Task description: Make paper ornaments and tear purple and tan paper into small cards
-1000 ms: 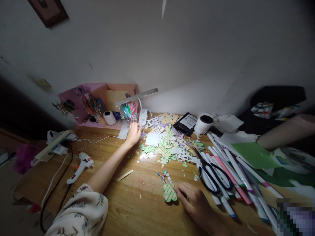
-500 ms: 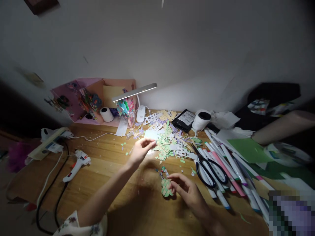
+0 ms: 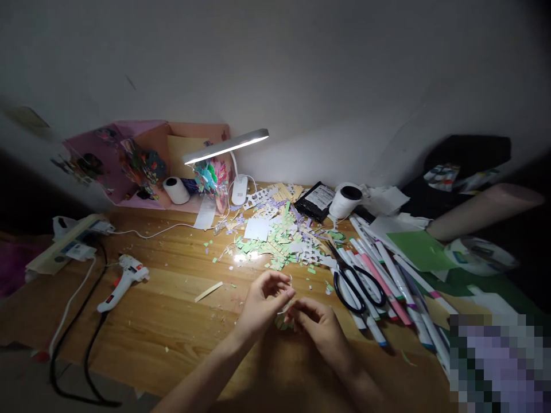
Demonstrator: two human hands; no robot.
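Observation:
Close together over the front of the table, my two hands work on a thin white string (image 3: 282, 312). My left hand (image 3: 264, 304) is closed, thumb and fingers pinching the string, a bit of which sticks up past the fingertips. My right hand (image 3: 316, 324) is closed too, its fingertips pinched at the string just beside the left thumb. A green patterned paper piece (image 3: 283, 324) shows below the fingertips, mostly hidden by the hands; whether the right fingers also grip it is unclear.
Paper scraps (image 3: 279, 235) are heaped under a lit desk lamp (image 3: 228, 146). Black-handled scissors (image 3: 359, 287) lie on several markers (image 3: 387, 275) at right. A glue gun (image 3: 124, 281) with its black cord lies left. Two thread spools (image 3: 345, 201) and a pink box (image 3: 142, 137) stand behind.
My left hand has come down and right, from near the scraps to meet my right hand. The green paper piece is now mostly covered. The view has shifted slightly.

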